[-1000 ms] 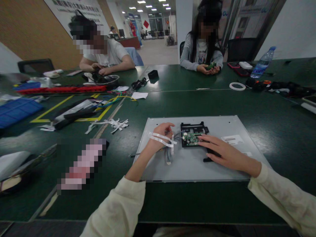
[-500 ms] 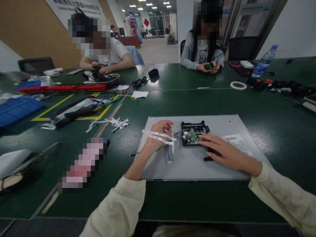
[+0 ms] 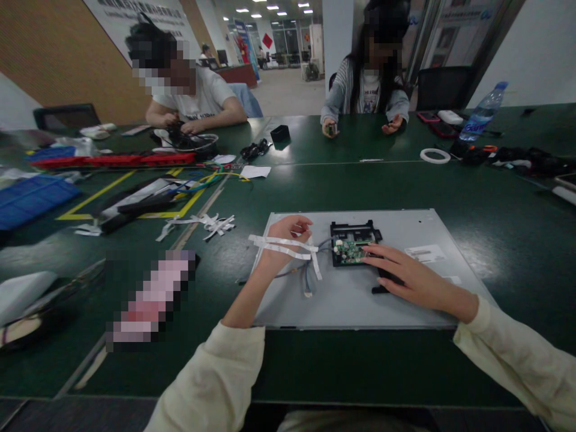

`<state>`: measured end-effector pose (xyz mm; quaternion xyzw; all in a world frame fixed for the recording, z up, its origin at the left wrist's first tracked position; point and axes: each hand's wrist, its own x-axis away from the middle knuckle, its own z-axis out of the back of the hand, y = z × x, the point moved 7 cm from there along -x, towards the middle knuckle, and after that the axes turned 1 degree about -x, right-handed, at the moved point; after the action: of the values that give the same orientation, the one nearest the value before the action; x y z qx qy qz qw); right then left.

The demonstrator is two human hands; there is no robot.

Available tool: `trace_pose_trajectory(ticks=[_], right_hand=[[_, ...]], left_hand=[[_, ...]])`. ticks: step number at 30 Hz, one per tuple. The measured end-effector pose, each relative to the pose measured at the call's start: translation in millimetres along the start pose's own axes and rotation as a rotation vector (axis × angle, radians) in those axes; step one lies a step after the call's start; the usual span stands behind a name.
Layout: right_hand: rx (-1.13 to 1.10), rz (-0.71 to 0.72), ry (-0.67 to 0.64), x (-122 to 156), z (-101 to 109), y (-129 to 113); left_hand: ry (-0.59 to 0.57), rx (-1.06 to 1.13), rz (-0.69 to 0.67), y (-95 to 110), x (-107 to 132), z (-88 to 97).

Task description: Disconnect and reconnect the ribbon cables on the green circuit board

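A flat grey metal panel, like the back of a display, lies before me. It bears a black plastic bracket with a green circuit board. My right hand rests with fingers outstretched over the board's right edge and a black part. Above the panel's left side is my left hand, its fingers curled in; whatever they hold is hidden. White tape strips cross the back of this hand and wrist, and one hangs beside the thumb. Grey cables run from the board past this hand.
Left of the panel lie loose tape strips and a pixelated pink item. A blue crate stands far left. Farther right are a tape roll and a water bottle. Two people sit opposite, handling small parts.
My left hand has shifted slightly left with the tape strips on it. My right hand stays put. The person opposite on the right has moved their hands apart, a small item in one.
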<state>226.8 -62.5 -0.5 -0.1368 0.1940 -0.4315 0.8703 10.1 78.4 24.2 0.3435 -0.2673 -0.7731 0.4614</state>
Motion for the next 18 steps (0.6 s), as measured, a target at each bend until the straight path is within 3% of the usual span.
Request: trace_pose_trajectory(ticks=[11,18], right_hand=[[-0.006,-0.022,-0.023,0.7,-3.0,3.2],[0.035,0.03,0.038,1.0,2.3,0.5]], left_hand=[[-0.047,-0.055,0.071,-9.0,0.8,-3.5],[-0.045,0.164,0.074,-6.6,-2.5,-1.4]])
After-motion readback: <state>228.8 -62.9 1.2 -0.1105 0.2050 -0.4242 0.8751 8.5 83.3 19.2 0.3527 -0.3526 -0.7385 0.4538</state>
